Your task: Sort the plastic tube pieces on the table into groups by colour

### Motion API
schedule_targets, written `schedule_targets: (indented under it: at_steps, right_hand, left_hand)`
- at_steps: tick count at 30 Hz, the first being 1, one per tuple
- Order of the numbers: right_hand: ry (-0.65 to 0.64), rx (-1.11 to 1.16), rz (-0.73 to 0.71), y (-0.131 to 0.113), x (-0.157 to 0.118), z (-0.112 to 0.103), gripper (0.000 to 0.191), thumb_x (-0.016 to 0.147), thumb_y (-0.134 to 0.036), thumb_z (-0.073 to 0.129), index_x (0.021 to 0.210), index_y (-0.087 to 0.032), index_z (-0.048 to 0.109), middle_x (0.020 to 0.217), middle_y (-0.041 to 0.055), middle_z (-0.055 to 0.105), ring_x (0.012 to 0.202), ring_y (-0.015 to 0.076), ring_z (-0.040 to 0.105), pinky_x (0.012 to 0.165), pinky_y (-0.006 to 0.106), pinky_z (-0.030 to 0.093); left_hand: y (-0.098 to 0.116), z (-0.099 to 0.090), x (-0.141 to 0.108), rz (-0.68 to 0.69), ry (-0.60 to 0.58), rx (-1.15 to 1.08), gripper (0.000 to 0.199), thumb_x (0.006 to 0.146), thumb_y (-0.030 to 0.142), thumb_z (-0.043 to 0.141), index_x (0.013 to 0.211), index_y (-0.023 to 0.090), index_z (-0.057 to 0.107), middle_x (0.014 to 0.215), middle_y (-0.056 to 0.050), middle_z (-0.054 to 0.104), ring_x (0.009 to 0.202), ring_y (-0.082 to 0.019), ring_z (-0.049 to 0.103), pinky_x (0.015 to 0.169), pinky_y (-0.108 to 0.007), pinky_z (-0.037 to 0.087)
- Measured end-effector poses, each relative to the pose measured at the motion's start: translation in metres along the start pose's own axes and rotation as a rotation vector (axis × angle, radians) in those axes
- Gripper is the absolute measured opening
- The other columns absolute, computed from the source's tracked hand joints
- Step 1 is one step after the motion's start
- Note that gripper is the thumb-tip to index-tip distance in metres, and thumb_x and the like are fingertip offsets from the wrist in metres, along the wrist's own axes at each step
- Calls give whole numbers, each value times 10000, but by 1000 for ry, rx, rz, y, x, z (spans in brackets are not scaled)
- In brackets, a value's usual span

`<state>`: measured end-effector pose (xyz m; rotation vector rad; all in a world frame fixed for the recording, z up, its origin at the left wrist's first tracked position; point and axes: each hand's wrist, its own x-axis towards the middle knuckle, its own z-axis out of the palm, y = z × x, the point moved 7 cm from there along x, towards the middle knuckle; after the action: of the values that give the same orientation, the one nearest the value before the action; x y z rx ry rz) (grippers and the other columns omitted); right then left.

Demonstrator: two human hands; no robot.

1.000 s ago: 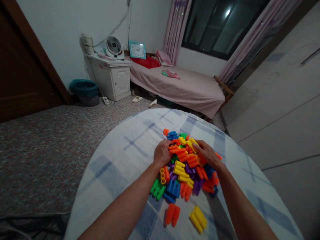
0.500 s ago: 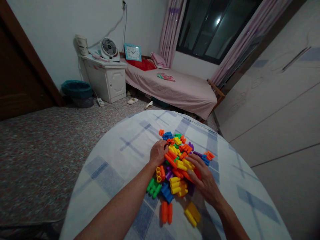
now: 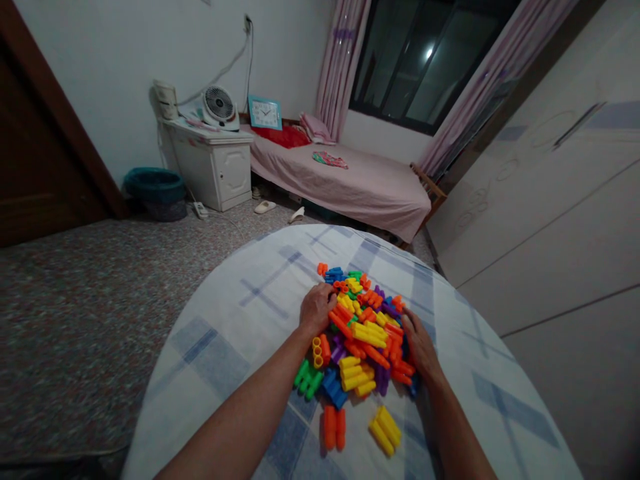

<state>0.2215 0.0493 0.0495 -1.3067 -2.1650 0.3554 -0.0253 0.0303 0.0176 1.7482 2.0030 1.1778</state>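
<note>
A heap of colourful plastic tube blocks (image 3: pixel 367 333) lies on the cloth-covered round table (image 3: pixel 210 373). My left hand (image 3: pixel 317 309) rests against the heap's left side, its fingers curled by orange blocks; whether they hold one is hidden. At the right edge of the heap is my right hand (image 3: pixel 420 341), fingers extended alongside orange blocks, nothing seen in its grasp. Nearest to me lie an orange block (image 3: pixel 334 428) and a yellow block (image 3: pixel 385 431), both apart from the heap. Green blocks (image 3: pixel 308 380) sit at the lower left.
Beyond the table stand a bed (image 3: pixel 345 180) with a pink sheet and a white cabinet (image 3: pixel 230 170) bearing a fan (image 3: pixel 219 105). A teal-rimmed bin (image 3: pixel 155 187) is at the left. A pale wardrobe (image 3: pixel 550 220) rises on the right.
My right hand has moved off the top of the heap to its right edge. Orange and blue blocks at the far right now sit closer in. My left hand has stayed in place.
</note>
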Motion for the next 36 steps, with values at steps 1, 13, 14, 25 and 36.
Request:
schedule_targets:
  at_steps: [1,13,14,25,36]
  right_hand:
    - [6,36,15,-5,1,1,502,826,-564,361,1204,-284,538,1207,63,600,1153,265,532,938,472,452]
    - [-97,62,-141,-107,-33,18,454,852,-428,493,1278,-274,484,1344,74,470,1256,260,414,1034,480,343]
    - [-103,18,-192,-117,-39,21,478,832,-433,525,1284,-281,483,1359,80,452,1266,281,397,1030,503,335]
    - [-154,-212,-533,-194,-108,45,673,748,-413,616,1371,-353,370,1466,15,342,1345,322,268,1085,573,185]
    - [-61,-298,-372,-148,-72,42,493,768,-222,566,1249,-312,508,1315,49,521,1278,316,365,1042,581,219]
  left_hand:
    - [0,0,0,3,2,1,168,854,202,450,895,204,613,922,-24,616,886,-155,558,799,-268,426]
    - [2,-1,-1,-3,-14,-10,168,856,199,453,893,203,617,929,-26,620,867,-154,557,771,-263,427]
    - [2,-1,-1,-4,-10,-8,169,857,199,450,887,203,616,922,-26,619,859,-153,557,763,-261,427]
    - [2,-1,-1,-17,-14,6,174,859,205,458,921,216,620,948,-23,621,892,-154,561,796,-262,424]
    - [0,0,0,-5,-1,0,167,861,206,454,888,203,619,915,-25,622,860,-152,562,758,-256,422]
